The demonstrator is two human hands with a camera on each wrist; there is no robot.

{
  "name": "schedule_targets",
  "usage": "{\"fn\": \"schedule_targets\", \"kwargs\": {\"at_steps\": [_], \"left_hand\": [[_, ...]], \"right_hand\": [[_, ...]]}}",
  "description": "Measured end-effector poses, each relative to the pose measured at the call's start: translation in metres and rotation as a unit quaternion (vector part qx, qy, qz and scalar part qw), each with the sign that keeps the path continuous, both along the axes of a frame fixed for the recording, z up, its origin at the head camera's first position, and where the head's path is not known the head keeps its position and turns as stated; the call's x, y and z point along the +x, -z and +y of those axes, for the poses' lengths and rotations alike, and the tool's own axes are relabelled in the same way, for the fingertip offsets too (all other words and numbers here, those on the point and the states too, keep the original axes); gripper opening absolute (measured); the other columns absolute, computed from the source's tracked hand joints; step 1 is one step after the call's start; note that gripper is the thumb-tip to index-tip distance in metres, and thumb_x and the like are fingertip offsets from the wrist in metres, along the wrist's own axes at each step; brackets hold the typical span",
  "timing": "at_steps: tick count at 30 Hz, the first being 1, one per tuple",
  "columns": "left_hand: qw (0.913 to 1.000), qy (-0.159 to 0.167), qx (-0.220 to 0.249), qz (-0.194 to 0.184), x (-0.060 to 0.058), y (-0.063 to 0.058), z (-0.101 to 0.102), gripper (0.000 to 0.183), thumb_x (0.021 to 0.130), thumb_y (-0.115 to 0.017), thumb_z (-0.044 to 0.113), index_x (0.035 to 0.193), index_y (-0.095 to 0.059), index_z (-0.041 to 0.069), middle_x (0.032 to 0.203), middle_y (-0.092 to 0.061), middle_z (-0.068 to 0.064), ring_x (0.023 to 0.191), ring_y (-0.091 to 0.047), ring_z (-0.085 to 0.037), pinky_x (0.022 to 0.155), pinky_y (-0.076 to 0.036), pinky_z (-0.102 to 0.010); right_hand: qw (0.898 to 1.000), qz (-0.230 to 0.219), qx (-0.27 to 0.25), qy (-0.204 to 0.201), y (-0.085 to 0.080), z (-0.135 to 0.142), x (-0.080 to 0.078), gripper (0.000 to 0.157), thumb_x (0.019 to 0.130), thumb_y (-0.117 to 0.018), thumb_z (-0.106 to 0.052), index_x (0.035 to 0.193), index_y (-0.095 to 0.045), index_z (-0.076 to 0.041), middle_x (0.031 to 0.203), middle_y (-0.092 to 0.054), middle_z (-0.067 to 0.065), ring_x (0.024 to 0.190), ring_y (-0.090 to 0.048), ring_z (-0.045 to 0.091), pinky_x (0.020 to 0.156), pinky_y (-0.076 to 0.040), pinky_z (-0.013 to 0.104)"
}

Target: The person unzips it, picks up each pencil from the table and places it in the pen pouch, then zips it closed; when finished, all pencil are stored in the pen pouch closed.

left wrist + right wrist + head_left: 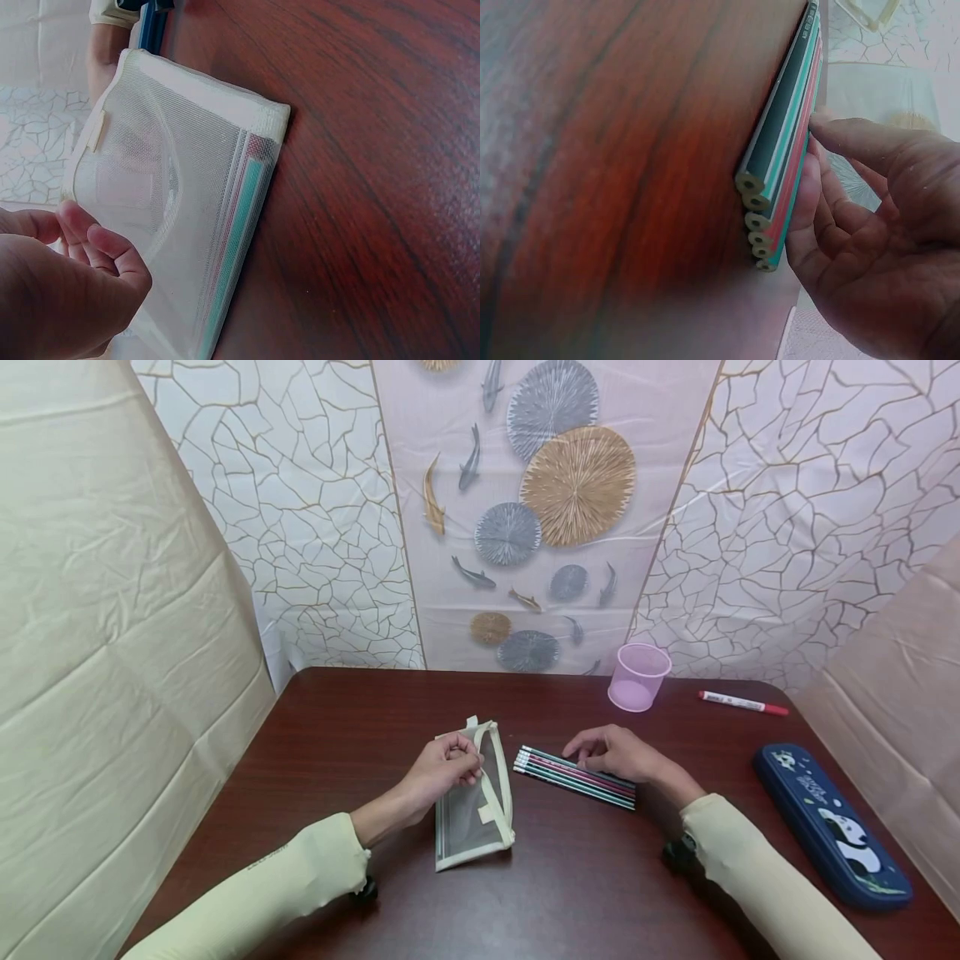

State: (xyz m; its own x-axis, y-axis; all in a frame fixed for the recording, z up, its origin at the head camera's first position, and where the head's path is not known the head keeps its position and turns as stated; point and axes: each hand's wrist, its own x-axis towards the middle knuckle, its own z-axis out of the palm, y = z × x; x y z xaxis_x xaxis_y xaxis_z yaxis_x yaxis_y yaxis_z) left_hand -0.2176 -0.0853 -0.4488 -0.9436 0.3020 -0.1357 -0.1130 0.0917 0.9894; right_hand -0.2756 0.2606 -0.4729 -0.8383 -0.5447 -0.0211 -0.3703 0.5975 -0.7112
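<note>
A cream-trimmed mesh pencil pouch lies on the table with its mouth gaping. My left hand pinches the rim of that mouth between thumb and fingers. Through the mesh, long teal and red pencil-like strips run along the pouch's bottom edge. To the right of the pouch, several unsharpened pencils in green, black and red lie side by side. My right hand is over their far side, its fingertips right at the outer pencil with the fingers loosely bent. In the right wrist view the pencils' blunt ends face the camera.
A pink mesh pen cup stands at the back edge. A red-capped marker lies to its right. Along the right edge rests a dark blue panda pencil case. Patterned curtains enclose the dark red wooden table.
</note>
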Motion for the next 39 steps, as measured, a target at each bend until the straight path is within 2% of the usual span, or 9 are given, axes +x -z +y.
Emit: {"fn": "schedule_targets", "kwargs": {"at_steps": [10, 17, 25, 31, 33, 37, 39], "left_hand": [[0.9999, 0.000, -0.009, 0.005, 0.000, 0.001, -0.001, 0.005, 0.100, -0.062, 0.007, 0.103, -0.060, 0.005, 0.085, -0.071, 0.000, 0.077, -0.065, -0.009, 0.075, -0.057, -0.024], [1.0000, 0.002, -0.009, 0.002, 0.001, 0.001, -0.001, 0.005, 0.100, -0.061, 0.006, 0.104, -0.060, 0.005, 0.086, -0.071, 0.000, 0.078, -0.066, -0.009, 0.076, -0.058, -0.025], [1.0000, 0.006, -0.006, -0.001, 0.001, 0.001, -0.001, 0.004, 0.101, -0.061, 0.006, 0.104, -0.059, 0.004, 0.086, -0.071, 0.000, 0.079, -0.066, -0.009, 0.076, -0.057, -0.024], [1.0000, 0.005, -0.006, 0.001, 0.000, 0.002, 0.000, 0.005, 0.101, -0.062, 0.007, 0.104, -0.060, 0.004, 0.085, -0.071, 0.000, 0.078, -0.066, -0.009, 0.075, -0.057, -0.024], [1.0000, 0.005, -0.005, 0.001, -0.001, 0.003, 0.000, 0.005, 0.100, -0.063, 0.007, 0.104, -0.060, 0.005, 0.085, -0.071, 0.000, 0.078, -0.066, -0.009, 0.075, -0.057, -0.024], [1.0000, 0.003, -0.004, -0.001, -0.002, 0.003, 0.001, 0.005, 0.100, -0.062, 0.007, 0.103, -0.060, 0.005, 0.084, -0.070, 0.000, 0.078, -0.065, -0.009, 0.075, -0.057, -0.024], [1.0000, 0.003, -0.005, -0.001, -0.002, 0.003, 0.001, 0.004, 0.100, -0.062, 0.007, 0.103, -0.059, 0.005, 0.084, -0.071, 0.000, 0.078, -0.065, -0.009, 0.075, -0.057, -0.024]], "right_hand": [[0.995, 0.068, 0.070, 0.021, -0.001, -0.011, 0.000, 0.030, 0.089, -0.072, 0.003, 0.117, -0.074, -0.008, 0.093, -0.071, 0.007, 0.081, -0.063, 0.015, 0.074, -0.054, 0.030], [0.992, 0.069, 0.099, 0.040, -0.005, -0.018, 0.001, 0.029, 0.089, -0.074, 0.002, 0.114, -0.073, -0.012, 0.095, -0.072, 0.004, 0.084, -0.064, 0.016, 0.077, -0.055, 0.035], [0.984, 0.099, 0.136, 0.063, -0.007, -0.022, 0.000, 0.030, 0.087, -0.076, -0.002, 0.112, -0.074, -0.017, 0.093, -0.074, 0.001, 0.085, -0.066, 0.017, 0.077, -0.056, 0.040], [0.975, 0.146, 0.105, 0.126, -0.009, -0.029, 0.002, 0.036, 0.083, -0.081, -0.008, 0.117, -0.072, -0.017, 0.092, -0.072, 0.000, 0.081, -0.065, 0.017, 0.069, -0.051, 0.036], [0.969, 0.174, 0.087, 0.151, -0.011, -0.033, 0.005, 0.038, 0.082, -0.082, -0.010, 0.117, -0.070, -0.018, 0.092, -0.070, 0.000, 0.080, -0.064, 0.016, 0.067, -0.050, 0.035], [0.959, 0.216, 0.020, 0.184, -0.017, -0.045, 0.012, 0.040, 0.079, -0.080, -0.008, 0.116, -0.068, -0.016, 0.090, -0.068, 0.002, 0.078, -0.064, 0.016, 0.069, -0.050, 0.034], [0.956, 0.222, -0.019, 0.192, -0.021, -0.052, 0.016, 0.040, 0.078, -0.078, -0.005, 0.115, -0.066, -0.014, 0.090, -0.067, 0.003, 0.078, -0.064, 0.016, 0.071, -0.050, 0.031]]}}
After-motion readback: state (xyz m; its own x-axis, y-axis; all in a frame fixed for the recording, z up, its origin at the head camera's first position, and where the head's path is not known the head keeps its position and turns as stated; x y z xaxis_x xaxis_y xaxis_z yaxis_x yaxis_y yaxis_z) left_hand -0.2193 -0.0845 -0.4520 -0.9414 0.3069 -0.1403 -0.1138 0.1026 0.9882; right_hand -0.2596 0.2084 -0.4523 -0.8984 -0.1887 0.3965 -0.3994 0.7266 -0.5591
